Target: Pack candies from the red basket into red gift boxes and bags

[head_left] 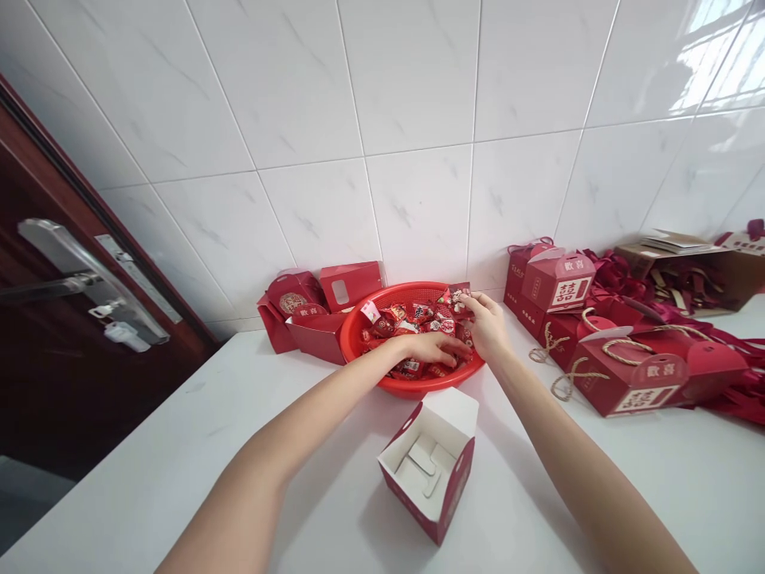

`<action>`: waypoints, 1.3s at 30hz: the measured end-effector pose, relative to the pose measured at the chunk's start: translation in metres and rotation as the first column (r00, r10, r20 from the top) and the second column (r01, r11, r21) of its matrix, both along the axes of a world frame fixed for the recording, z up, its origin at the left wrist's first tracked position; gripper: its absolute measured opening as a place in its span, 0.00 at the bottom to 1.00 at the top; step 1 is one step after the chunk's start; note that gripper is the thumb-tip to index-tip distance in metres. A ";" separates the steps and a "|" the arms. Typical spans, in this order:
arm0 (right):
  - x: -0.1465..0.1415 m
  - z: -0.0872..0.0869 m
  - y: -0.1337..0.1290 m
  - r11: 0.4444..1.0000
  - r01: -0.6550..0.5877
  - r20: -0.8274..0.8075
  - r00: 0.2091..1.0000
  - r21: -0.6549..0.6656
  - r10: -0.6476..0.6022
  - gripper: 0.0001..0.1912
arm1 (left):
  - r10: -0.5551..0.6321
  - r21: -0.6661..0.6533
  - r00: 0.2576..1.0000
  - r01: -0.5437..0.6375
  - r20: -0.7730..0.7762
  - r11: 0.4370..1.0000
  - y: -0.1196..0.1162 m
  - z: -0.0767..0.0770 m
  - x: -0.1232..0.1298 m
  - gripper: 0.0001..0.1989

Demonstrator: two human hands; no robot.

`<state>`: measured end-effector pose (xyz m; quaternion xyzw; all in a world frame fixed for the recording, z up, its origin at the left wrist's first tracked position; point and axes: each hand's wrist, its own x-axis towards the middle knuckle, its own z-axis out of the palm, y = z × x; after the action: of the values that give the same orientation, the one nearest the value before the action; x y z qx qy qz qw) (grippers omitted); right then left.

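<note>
A red plastic basket [412, 391] stands against the tiled wall, filled with wrapped candies [412, 319] in mostly red wrappers. My left hand [436, 348] is down in the basket among the candies, fingers apart and slightly curved; nothing shows in its grasp. At the basket's right rim, my right hand [485, 323] pinches a red wrapped candy [459, 298] with a pale pattern between thumb and fingers. In front of the basket, an open red gift box [427, 470] with a white inside stands with its flap up, and only its folded bottom shows inside.
Several red cartons [352, 285] stand left of the basket. To the right are gift boxes [649, 375] with rope handles, dark red ribbons [615, 271] and a cardboard box [723, 271]. A dark door [72, 343] with a metal handle borders the white table [239, 414] at left.
</note>
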<state>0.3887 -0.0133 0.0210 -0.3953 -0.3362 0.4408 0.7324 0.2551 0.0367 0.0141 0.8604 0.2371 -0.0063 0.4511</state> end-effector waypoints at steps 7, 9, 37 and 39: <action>0.000 -0.001 0.001 1.000 0.008 0.043 0.999 0.024 -0.009 0.17 | 0.376 0.625 0.909 -0.188 -0.182 0.757 0.024 0.006 -0.019 0.32; -0.001 -0.001 0.001 1.000 0.006 0.028 1.000 0.020 -0.007 0.17 | 0.480 0.707 0.861 -0.236 -0.166 0.667 0.023 0.010 -0.023 0.31; -0.003 -0.002 -0.001 0.999 0.004 0.057 0.998 0.034 -0.006 0.13 | -0.036 0.382 0.957 0.150 -0.288 0.912 0.002 -0.007 -0.004 0.13; -0.003 -0.002 -0.001 0.999 0.004 0.058 0.998 0.035 -0.006 0.14 | 0.009 0.383 0.946 0.122 -0.324 0.916 0.002 -0.005 -0.003 0.11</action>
<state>0.3858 -0.0140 0.0189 -0.3959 -0.3639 0.4213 0.7303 0.2520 0.0387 0.0087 0.9282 0.2776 -0.1100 0.2221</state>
